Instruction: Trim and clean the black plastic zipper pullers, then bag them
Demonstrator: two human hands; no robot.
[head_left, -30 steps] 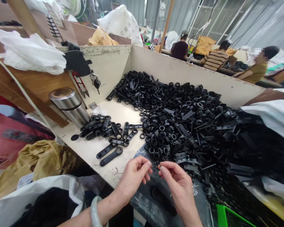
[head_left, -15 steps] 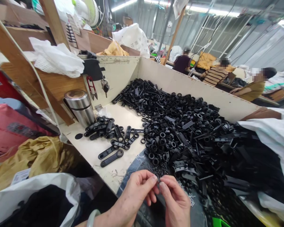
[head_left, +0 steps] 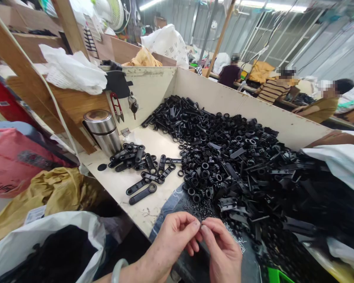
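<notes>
My left hand point(head_left: 177, 237) and my right hand point(head_left: 222, 247) meet at the front edge of the bench, thumbs and forefingers pinched almost tip to tip. Whatever sits between the fingertips is too small to make out. Just beyond them lies a patch of tiny black parts point(head_left: 198, 208) on dark cloth, and small silver pins point(head_left: 237, 239) lie beside my right hand. To the left, black arm-shaped plastic pieces with ringed ends point(head_left: 143, 193) rest on the pale bench top. A big heap of black plastic rings and strips point(head_left: 218, 149) spreads behind.
A steel thermos point(head_left: 102, 131) stands at the left, near red-handled thread snips point(head_left: 117, 107) and keys point(head_left: 133, 105) hanging on the bench wall. An open white sack point(head_left: 91, 236) of black material is at lower left. A green container point(head_left: 279, 276) shows at bottom right. Several people sit farther back.
The view has shifted slightly, so the scene sits a little differently in the picture. Both hands keep their pinch, fingertips still close together.
</notes>
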